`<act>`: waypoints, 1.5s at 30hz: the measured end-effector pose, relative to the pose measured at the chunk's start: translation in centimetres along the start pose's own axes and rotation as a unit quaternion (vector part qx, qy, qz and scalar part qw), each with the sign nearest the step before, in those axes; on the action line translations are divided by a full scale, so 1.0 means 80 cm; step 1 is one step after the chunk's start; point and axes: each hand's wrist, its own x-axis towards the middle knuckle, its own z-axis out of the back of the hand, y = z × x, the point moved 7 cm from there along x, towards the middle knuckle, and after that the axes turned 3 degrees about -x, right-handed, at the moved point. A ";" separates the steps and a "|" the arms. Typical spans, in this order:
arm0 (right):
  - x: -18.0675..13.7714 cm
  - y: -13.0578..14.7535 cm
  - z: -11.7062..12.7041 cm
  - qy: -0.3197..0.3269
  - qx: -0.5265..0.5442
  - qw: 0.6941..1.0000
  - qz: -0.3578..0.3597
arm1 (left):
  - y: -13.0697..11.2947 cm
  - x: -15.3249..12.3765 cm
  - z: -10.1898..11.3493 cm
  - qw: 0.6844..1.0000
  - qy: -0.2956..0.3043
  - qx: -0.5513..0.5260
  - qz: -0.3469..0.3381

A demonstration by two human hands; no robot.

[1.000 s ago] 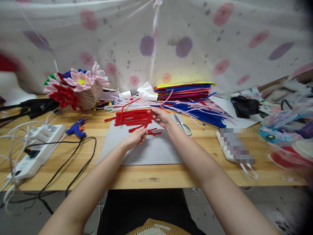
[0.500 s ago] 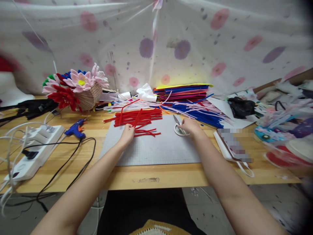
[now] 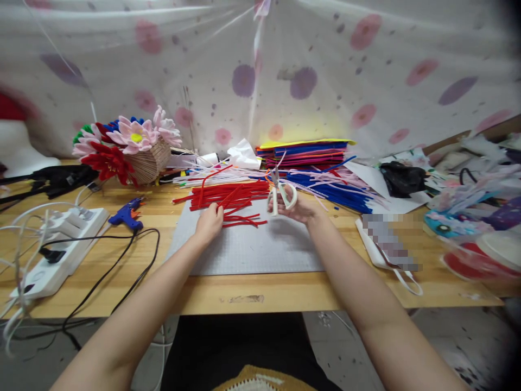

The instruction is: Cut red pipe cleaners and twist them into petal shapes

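Note:
My left hand (image 3: 210, 221) is closed at the lower left of the red pipe cleaners, pinching one red pipe cleaner (image 3: 230, 196) that slants up to the right. Behind it a row of red pipe cleaners (image 3: 240, 190) lies across the grey cutting mat (image 3: 256, 255); a few loose red pieces (image 3: 244, 220) lie just right of the hand. Above the mat's right part, my right hand (image 3: 299, 208) holds white-handled scissors (image 3: 291, 196), blades pointing up and away. Its fingers are partly hidden behind the handles.
Bundles of blue pipe cleaners (image 3: 345, 193) and coloured stacks (image 3: 305, 155) lie at the back. On the left are a flower basket (image 3: 146, 163), a blue glue gun (image 3: 127, 215) and a power strip (image 3: 67, 255) with trailing cables. A phone (image 3: 386, 241) lies on the right.
My right hand has lifted the scissors off the mat and moved them left, turning the blades upward. My left hand has shifted slightly, still with the red pipe cleaner.

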 end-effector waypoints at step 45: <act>0.041 -0.026 -0.107 0.206 0.229 0.951 -0.036 | -0.030 -0.009 -0.008 0.990 0.052 0.006 -0.133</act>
